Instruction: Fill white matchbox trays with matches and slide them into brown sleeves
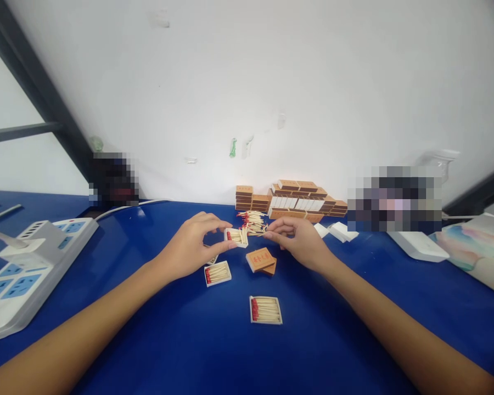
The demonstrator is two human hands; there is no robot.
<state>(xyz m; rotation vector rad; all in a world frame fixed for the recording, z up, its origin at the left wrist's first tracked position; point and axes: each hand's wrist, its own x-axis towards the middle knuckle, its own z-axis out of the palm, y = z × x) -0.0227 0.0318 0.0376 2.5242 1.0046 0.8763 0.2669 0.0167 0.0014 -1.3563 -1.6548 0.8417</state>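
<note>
The left hand (191,244) grasps a small tray (237,237) of matches between thumb and fingers, holding it just above the counter (168,340), with the red heads toward the palm. The right hand (298,238) has its thumb and forefinger drawn together beside the loose pile (252,221) of matches; whether a match is pinched there is too small to tell.

Beneath the left hand, a partly hidden tray (213,258) sits just behind a filled tray (218,273). Between the hands and nearer the person, one orange box (260,259) lies askew on another box (271,268). Nearer still is a third filled tray (265,310), well apart from the others.

Past the pile, stacked boxes (290,214) stand near the wall (214,99). White trays (343,231) lie beyond the right hand. At far left, a white power strip (72,263) carries a plugged-in adapter (37,244).
</note>
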